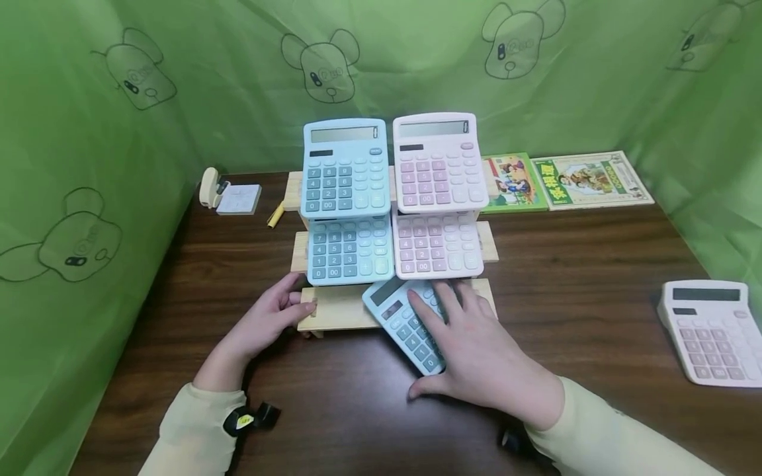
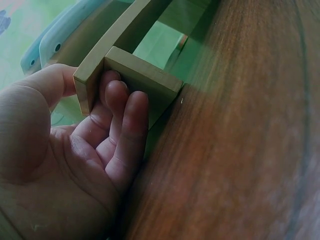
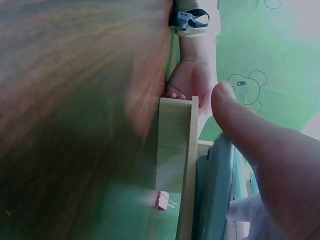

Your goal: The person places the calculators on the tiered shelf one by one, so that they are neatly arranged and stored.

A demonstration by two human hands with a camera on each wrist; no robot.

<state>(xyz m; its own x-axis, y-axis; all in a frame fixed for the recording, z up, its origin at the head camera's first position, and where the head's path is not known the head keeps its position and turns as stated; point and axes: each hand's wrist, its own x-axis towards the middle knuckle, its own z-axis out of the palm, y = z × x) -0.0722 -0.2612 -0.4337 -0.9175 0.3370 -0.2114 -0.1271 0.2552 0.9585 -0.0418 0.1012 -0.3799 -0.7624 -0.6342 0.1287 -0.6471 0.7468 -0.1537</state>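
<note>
A tilted blue calculator lies across the lowest step of a wooden tiered stand, its lower end jutting past the front edge. My right hand rests over its right side with fingers spread on the keys. In the right wrist view the right thumb sticks out apart from the calculator's edge. My left hand grips the left end of the stand's lowest step, thumb on top and fingers curled beneath. Above, two blue calculators and two pink calculators stand on the upper steps.
Another pink calculator lies at the table's right edge. Behind the stand are two booklets. At the back left are a notepad, a white object and a yellow marker. A pink binder clip shows under the stand. Green cloth encloses the table.
</note>
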